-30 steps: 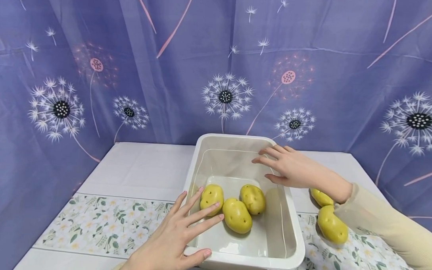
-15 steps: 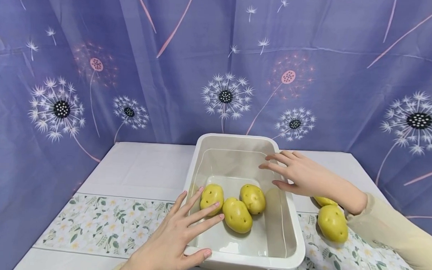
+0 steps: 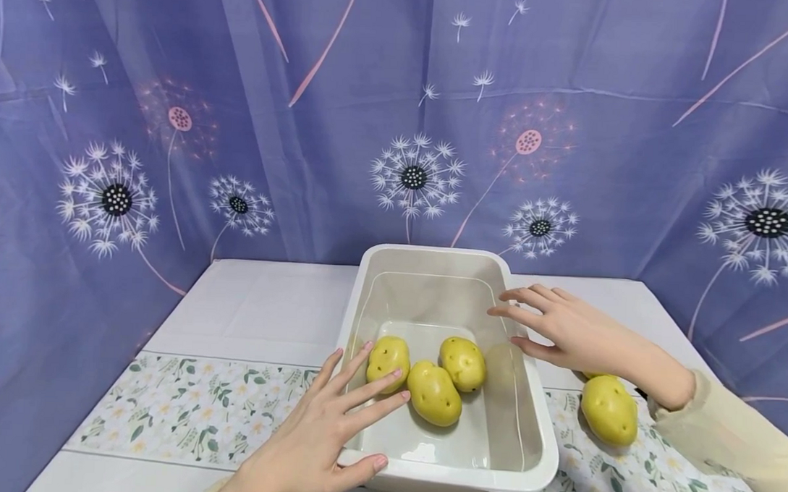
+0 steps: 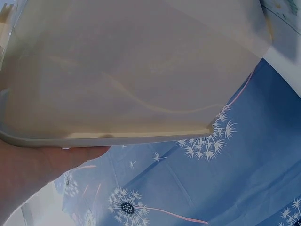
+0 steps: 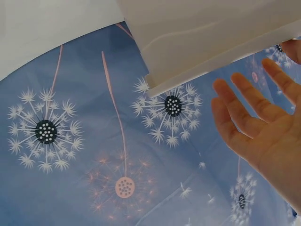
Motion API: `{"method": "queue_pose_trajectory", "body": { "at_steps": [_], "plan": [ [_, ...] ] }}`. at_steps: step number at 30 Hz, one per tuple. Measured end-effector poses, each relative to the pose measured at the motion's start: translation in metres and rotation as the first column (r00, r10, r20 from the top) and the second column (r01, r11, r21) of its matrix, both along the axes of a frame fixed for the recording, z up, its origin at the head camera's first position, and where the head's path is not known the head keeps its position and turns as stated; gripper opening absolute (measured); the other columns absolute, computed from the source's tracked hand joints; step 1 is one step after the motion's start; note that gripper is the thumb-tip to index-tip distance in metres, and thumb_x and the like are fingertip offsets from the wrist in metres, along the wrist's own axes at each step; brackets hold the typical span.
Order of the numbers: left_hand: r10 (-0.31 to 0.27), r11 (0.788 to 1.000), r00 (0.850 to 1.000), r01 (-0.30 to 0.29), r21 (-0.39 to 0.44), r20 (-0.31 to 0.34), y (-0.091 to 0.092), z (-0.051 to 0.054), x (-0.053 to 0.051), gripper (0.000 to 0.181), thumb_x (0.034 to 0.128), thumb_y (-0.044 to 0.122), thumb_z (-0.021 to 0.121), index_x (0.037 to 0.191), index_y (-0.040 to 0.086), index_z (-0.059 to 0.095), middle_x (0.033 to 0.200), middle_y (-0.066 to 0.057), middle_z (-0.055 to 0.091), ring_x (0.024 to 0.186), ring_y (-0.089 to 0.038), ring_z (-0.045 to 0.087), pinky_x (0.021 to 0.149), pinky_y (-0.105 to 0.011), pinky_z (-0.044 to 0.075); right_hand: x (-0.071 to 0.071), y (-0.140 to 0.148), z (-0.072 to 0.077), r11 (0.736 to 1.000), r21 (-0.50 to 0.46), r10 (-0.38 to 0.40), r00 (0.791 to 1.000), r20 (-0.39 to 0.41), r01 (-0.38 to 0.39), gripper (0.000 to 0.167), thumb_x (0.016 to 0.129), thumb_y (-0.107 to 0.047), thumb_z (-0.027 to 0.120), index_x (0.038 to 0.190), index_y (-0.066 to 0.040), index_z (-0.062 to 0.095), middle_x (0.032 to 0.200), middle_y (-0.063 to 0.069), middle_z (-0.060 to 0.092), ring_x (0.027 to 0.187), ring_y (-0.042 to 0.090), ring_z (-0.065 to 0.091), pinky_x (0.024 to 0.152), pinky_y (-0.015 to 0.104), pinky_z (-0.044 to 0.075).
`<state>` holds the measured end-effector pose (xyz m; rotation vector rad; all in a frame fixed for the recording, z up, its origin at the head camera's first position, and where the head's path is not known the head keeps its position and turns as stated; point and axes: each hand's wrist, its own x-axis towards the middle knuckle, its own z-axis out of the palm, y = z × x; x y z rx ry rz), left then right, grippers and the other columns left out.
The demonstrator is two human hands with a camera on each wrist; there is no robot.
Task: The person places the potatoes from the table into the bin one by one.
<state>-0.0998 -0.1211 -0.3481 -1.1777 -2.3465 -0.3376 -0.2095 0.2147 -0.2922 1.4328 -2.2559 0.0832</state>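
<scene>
In the head view a pale grey plastic basin (image 3: 537,474) holds three yellow potatoes: one on the left (image 3: 388,361), a middle potato (image 3: 434,394) and a right potato (image 3: 463,364). My left hand (image 3: 322,428), fingers straight and spread, lies over the basin's near left corner, its fingertips above the left potato. My right hand (image 3: 563,331) hovers over the right rim with fingers loosely extended and nothing in them; the right wrist view shows this hand (image 5: 268,122) apart from the basin wall (image 5: 211,40). In the left wrist view, the basin's side (image 4: 141,75) hides most of the left hand.
Right of the basin, another potato (image 3: 608,411) lies on the floral strip (image 3: 660,454) of the white table (image 3: 275,300). Behind it a further potato (image 3: 594,374) is mostly hidden by the right forearm. A purple dandelion-print curtain (image 3: 306,163) hangs behind and at both sides.
My right hand has drawn back rightward and slightly nearer, from above the basin's inside to its right rim. The forearm covers more of the far outside potato. The left hand stays put.
</scene>
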Motion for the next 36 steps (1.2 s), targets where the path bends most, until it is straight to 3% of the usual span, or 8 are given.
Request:
{"method": "queue_pose_trajectory", "body": {
  "at_steps": [12,22,29,36],
  "plan": [
    [0.006,1.000,1.000,-0.006,-0.009,-0.007,0.000,-0.001,0.000,0.053,0.0874,0.048,0.040,0.136,0.027,0.037,0.141,0.005,0.037,0.137,-0.033,0.017,0.098,-0.060,0.022,0.010,0.014,-0.002,0.998,-0.002,-0.066,0.998,0.010,0.066,0.042,0.079,-0.027,0.061,0.119,-0.015,0.055,0.114,0.004,0.056,0.101,0.019,0.052,0.082,0.040,0.045],
    [0.010,1.000,1.000,-0.010,-0.013,-0.005,0.000,0.000,0.001,0.054,0.0870,0.049,0.041,0.136,0.027,0.036,0.142,0.006,0.036,0.137,-0.033,0.017,0.099,-0.059,0.020,0.018,0.019,-0.006,0.996,-0.013,-0.090,0.996,0.018,0.091,0.036,0.085,-0.029,0.055,0.119,-0.017,0.055,0.116,0.003,0.055,0.100,0.017,0.053,0.081,0.039,0.046],
    [0.014,1.000,1.000,-0.014,-0.024,-0.002,0.000,0.000,0.001,0.055,0.0863,0.048,0.042,0.137,0.027,0.035,0.143,0.006,0.035,0.137,-0.033,0.016,0.102,-0.056,0.016,0.025,0.027,-0.009,0.992,-0.010,-0.127,0.992,0.018,0.127,0.038,0.087,-0.031,0.053,0.122,-0.018,0.053,0.119,0.002,0.053,0.089,0.007,0.049,0.075,0.036,0.045],
    [0.011,1.000,1.000,-0.011,-0.020,-0.002,0.000,0.001,0.001,0.056,0.0850,0.047,0.045,0.136,0.027,0.036,0.142,0.006,0.035,0.137,-0.033,0.016,0.100,-0.058,0.019,0.031,0.034,-0.016,0.989,-0.031,-0.146,0.989,0.018,0.146,0.038,0.087,-0.034,0.051,0.122,-0.019,0.052,0.118,0.001,0.054,0.096,0.014,0.053,0.076,0.038,0.046]
  ]
}}
